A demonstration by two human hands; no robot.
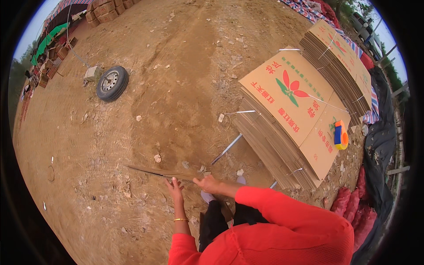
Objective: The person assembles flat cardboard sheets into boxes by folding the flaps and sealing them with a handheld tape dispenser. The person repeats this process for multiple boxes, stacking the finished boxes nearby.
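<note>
A thin brown cardboard sheet [152,170], seen nearly edge-on, stretches leftward in front of my feet. My right hand [208,183] is closed on its right end, with the arm reaching across from the right. My left hand [175,189], a gold-coloured bangle at its wrist, is at the sheet's near edge; its fingers are spread and touch the edge. The sheet's far face is hidden. To the right of my hands stands a tall stack of flattened cardboard cartons [289,97] with red and green print, bound by white straps. An orange and blue tape dispenser [340,135] rests on it.
Behind is a second strapped carton stack [338,46]. A metal bar [227,149] sticks out from under the near stack. Red mesh sacks [352,205] and black sheeting [379,145] lie at the right. A wheel [112,83] sits on the dirt ground, front left; boxes [105,11] stand far off.
</note>
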